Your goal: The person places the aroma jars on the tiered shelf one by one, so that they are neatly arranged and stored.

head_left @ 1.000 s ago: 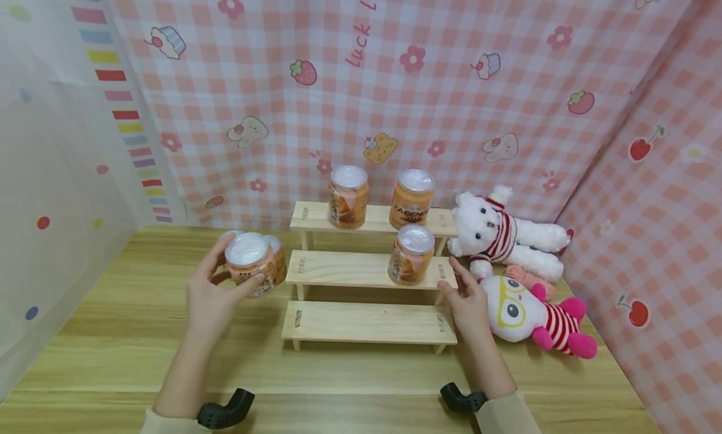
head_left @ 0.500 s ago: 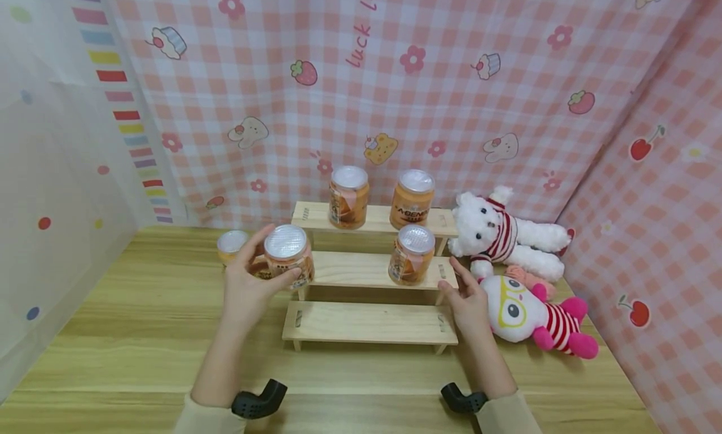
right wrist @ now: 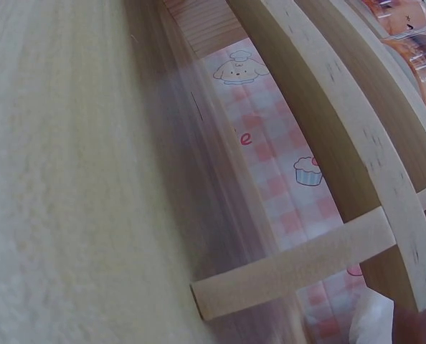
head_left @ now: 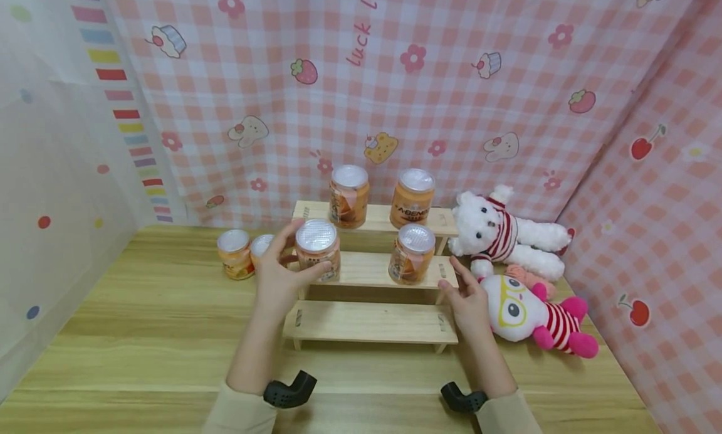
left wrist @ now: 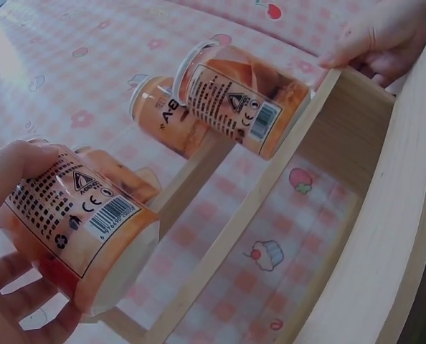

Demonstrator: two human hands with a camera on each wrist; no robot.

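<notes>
My left hand (head_left: 276, 283) grips an orange jar (head_left: 318, 251) with a clear lid, at the left end of the wooden rack's middle shelf (head_left: 361, 269). In the left wrist view the held jar (left wrist: 80, 226) is tilted in the picture, its base visible beside the shelf edge. Another jar (head_left: 412, 256) stands toward the right end of that shelf. Two jars, one left (head_left: 348, 197) and one right (head_left: 413, 199), stand on the top shelf. My right hand (head_left: 470, 299) touches the right end of the middle shelf with its fingertips; the right wrist view does not show that hand.
Two more jars, one (head_left: 235, 254) partly in front of my left hand's side and one (head_left: 262, 246) partly hidden by it, stand left of the rack. The bottom shelf (head_left: 369, 322) holds nothing. A white plush bear (head_left: 479, 224) and a pink-and-white doll (head_left: 513, 308) lie at right.
My left hand has carried its jar rightward from beside the two table jars to the middle shelf's left end, uncovering those jars. My right hand has stayed at the shelf's right end.
</notes>
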